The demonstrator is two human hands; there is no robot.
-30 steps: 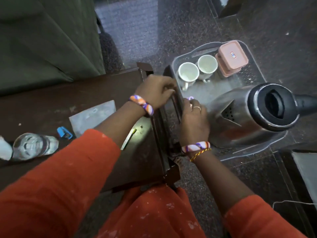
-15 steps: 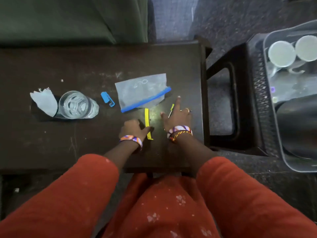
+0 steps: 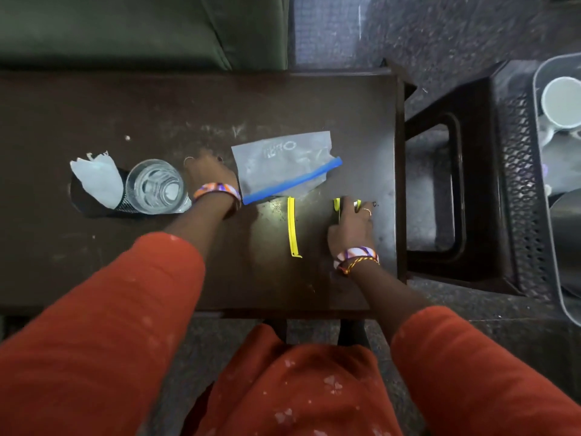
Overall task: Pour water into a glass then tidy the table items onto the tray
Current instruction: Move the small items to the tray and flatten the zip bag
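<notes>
On the dark wooden table (image 3: 94, 262) stands a clear glass (image 3: 155, 185) holding water. My left hand (image 3: 210, 174) lies just right of the glass, its fingers curled over the spot where a small blue clip lay; the clip itself is hidden. A zip bag (image 3: 283, 165) with a blue seal lies to the right of that hand. Below it lies a yellow strip (image 3: 293, 228). My right hand (image 3: 349, 228) presses down on a second yellow piece (image 3: 336, 204), which peeks out between the fingers. The grey tray (image 3: 538, 89) shows at the far right.
A black mesh holder (image 3: 125, 204) with torn white paper (image 3: 97, 179) stands left of the glass. A black stool (image 3: 465, 196) sits between table and tray. The tray holds a white cup (image 3: 562, 102) and a steel kettle (image 3: 566, 234). Green fabric (image 3: 125, 26) lies behind the table.
My left hand moved up and left from the yellow strip to the blue clip's spot beside the glass. My right hand shifted right and closed over the second yellow piece.
</notes>
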